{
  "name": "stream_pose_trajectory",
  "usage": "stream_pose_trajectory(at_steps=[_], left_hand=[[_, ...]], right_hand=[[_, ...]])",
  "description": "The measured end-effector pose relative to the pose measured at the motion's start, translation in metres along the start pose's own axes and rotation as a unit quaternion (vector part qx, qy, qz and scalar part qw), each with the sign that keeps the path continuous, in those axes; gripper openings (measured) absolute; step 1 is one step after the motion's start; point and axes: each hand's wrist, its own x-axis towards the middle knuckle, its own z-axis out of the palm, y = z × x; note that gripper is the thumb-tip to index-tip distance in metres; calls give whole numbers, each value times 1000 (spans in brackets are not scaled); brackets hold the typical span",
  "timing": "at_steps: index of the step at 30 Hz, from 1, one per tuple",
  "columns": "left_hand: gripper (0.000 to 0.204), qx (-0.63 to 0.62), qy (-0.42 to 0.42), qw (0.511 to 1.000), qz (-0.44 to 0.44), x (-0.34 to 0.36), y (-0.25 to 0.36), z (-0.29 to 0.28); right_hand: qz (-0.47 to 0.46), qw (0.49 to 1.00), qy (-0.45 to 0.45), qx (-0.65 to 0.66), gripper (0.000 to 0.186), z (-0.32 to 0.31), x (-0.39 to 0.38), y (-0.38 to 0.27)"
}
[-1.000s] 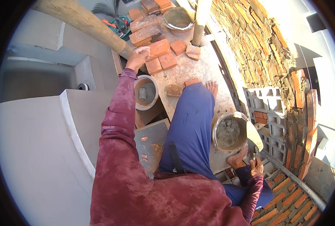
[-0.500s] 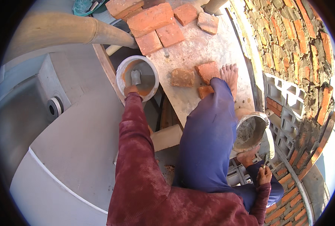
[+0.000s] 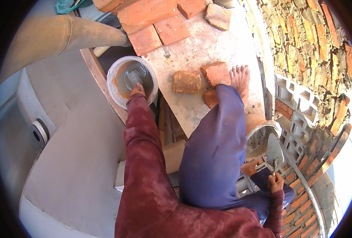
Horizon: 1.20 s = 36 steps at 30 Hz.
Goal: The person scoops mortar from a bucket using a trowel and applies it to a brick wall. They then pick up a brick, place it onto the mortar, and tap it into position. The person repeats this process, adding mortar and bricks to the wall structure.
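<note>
Trowel (image 3: 275,152): It is likely light, with a thin, stiff blade that should not bend much. Wet mix could make it slick, so the handle is the best part to hold.
Cup (image 3: 132,77): This small, pale thing looks like a cup and seems light. It may be slippery, as it sits in what looks like water. I would hold it by its side; I can't see if it has a handle.
White bucket (image 3: 110,82): It is probably heavy and could slosh. The rim is a good place to grab.
Mix bucket (image 3: 277,126): The grey mix inside looks thick, so it is likely heavy too. Its rim looks crusty and rough.
Left hand (image 3: 137,90): It reaches over the white bucket's near edge, with the fingertips right by the cup. I can't tell if they touch or grip it.
Right hand (image 3: 276,183): It is closed around the trowel's handle.
Where the trowel is: The blade points up and away from the right hand, by the mix bucket's rim. I can't tell if they touch. It is well apart from the left hand.
Where the cup is: Inside the white bucket, just past the left hand.
Between the hands: A leg in blue trousers (image 3: 213,158).
</note>
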Motion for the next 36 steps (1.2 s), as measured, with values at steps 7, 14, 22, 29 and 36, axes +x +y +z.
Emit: stream_pose_trajectory(at_steps=[7, 14, 22, 29, 36], left_hand=[[18, 532, 126, 789, 279, -76, 36, 7], [15, 618, -84, 541, 565, -229, 93, 33], [14, 471, -325, 190, 797, -497, 59, 88], [25, 403, -609, -29, 683, -666, -102, 60], [22, 485, -756, -182, 399, -653, -239, -15]], right_hand=[[4, 999, -25, 25, 20, 3, -1, -2], [-46, 994, 45, 89, 24, -1, -20, -6], [-105, 982, 139, 68, 50, -22, -29, 29], [-119, 953, 241, 143, 45, -17, -62, 76], [-105, 951, 197, 215, 28, -18, -70, 91]])
